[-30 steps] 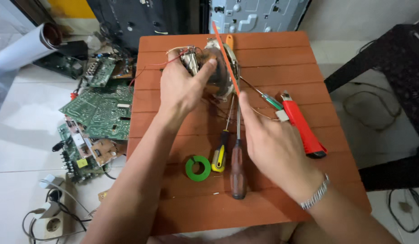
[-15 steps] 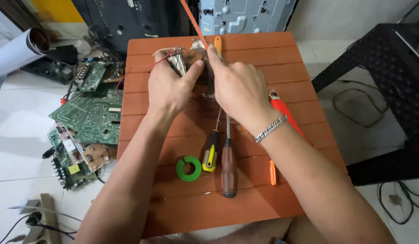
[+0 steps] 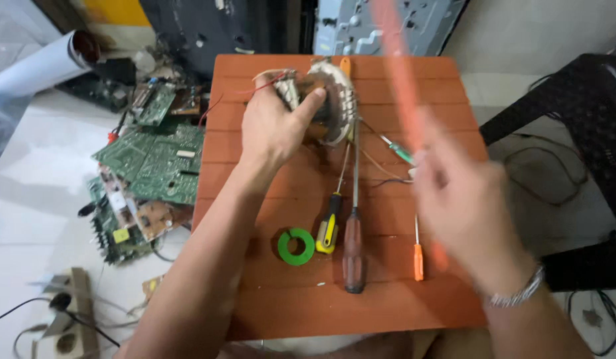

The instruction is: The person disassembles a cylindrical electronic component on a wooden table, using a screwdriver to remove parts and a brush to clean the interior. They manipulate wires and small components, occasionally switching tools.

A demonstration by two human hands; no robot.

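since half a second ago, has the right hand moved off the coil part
Yes. The right hand has pulled back toward the table's near right side, away from the coil part; it is blurred.

Our surface [image 3: 388, 306] and what lies on it

We see the coil assembly [image 3: 331, 100] at the back, screwdrivers [image 3: 353, 249] in front, tape ring [image 3: 296, 246] left of them, circuit boards [image 3: 152, 163] on the floor left.

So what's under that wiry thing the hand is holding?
The wiry part rests on the orange slatted table, gripped by the left hand. Two screwdriver shafts, from the brown-handled screwdriver and yellow-handled screwdriver, run beneath it; their tips are hidden.
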